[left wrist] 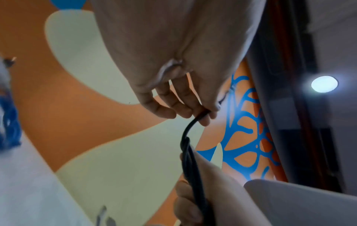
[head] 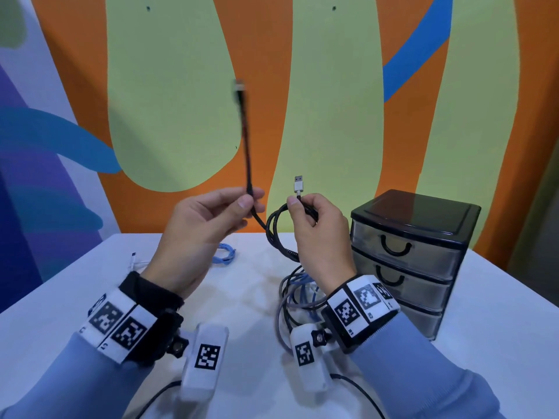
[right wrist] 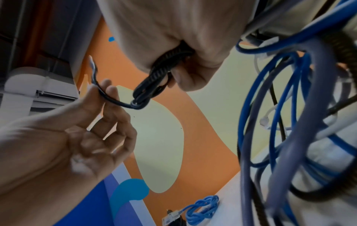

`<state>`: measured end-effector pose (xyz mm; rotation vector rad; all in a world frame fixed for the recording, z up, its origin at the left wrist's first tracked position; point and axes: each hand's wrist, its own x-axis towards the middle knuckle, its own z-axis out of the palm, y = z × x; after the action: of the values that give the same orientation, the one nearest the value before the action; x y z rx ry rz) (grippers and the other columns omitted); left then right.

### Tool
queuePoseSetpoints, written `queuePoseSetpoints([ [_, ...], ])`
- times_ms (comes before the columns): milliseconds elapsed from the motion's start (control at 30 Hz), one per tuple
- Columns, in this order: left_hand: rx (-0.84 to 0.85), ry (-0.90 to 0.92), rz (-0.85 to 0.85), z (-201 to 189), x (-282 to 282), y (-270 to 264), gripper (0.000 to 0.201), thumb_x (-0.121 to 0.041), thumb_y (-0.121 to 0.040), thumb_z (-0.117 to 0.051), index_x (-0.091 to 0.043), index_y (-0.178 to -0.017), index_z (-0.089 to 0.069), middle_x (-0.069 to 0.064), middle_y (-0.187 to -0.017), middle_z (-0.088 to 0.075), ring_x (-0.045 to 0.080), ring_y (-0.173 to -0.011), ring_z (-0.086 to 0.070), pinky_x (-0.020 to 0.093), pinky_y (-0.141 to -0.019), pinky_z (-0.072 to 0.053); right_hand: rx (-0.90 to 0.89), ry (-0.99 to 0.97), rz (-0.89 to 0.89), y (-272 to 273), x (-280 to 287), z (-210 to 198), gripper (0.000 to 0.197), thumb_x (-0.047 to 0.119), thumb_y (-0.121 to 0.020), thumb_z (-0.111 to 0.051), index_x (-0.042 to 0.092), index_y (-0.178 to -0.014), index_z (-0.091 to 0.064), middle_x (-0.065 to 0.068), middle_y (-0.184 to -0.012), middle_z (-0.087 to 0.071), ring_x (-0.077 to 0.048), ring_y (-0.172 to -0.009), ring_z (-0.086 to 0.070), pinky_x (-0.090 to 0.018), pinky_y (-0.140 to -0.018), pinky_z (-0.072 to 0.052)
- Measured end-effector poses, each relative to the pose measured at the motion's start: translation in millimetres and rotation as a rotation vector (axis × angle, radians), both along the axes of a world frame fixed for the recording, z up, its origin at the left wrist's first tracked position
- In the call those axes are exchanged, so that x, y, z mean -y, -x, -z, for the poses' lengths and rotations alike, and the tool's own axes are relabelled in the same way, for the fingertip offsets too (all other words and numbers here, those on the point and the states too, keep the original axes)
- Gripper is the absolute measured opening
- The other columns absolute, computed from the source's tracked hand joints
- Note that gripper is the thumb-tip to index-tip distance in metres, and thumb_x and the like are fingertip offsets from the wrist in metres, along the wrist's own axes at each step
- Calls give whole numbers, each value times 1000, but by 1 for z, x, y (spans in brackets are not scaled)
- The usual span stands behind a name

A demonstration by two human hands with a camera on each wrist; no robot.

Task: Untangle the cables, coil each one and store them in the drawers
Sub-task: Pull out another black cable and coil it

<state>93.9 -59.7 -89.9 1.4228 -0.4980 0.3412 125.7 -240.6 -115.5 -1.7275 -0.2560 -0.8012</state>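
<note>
Both hands raised above the white table (head: 90,282), working one black cable (head: 273,228).

Left hand (head: 205,225): thumb and forefinger pinch the black cable a little way in from its free end. That end stands up from the pinch, nearly vertical, with a blurred plug (head: 240,86) at the top against the painted wall (head: 181,86). The other fingers of this hand are loosely curled and hold nothing, as the right wrist view shows.

Right hand (head: 317,234): fingers curled round several loops of the same black cable, thumb pressing on top. A white USB plug (head: 298,184) sticks straight up out of the grip. The loops hang below the fist, clear of the table or just above it; cannot tell which. The short run of cable between the two hands sags in a shallow curve.

On the table, below and behind the right wrist: a tangled heap of cables (head: 299,297), dark blue, grey and white strands overlapping, still knotted together. The right wrist view shows them close up, with a black braided strand among them.

Further back on the left: a small light-blue cable (head: 224,254) already coiled, lying alone. Near it a thin white cable (head: 136,261), partly hidden by the left wrist.

Right side of the table: a small drawer unit (head: 414,255), black frame, three clear drawers with black handles, all pushed in. It stands just beside the right hand, not touching it.
</note>
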Motion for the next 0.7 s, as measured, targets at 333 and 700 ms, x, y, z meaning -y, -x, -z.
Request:
queuePoseSetpoints([
  [333, 98, -280, -33, 0, -3, 1, 23, -20, -72, -93, -11, -91, -85, 14, -88, -69, 19, -85, -63, 47, -82, -51, -5, 19, -245, 17, -10, -7, 15, 30, -104, -63, 19, -95, -68, 23, -62, -58, 0, -59, -53, -13, -59, -39],
  [700, -281, -258, 236, -5, -19, -1, 43, -21, -78, -89, -1, -112, -74, 16, -84, -70, 28, -80, -63, 44, -82, -45, -173, -153, -559, 20, -9, -6, 18, 29, -98, -73, 11, -100, -76, 2, -65, -54, -15, -50, -40, -30, -49, -38],
])
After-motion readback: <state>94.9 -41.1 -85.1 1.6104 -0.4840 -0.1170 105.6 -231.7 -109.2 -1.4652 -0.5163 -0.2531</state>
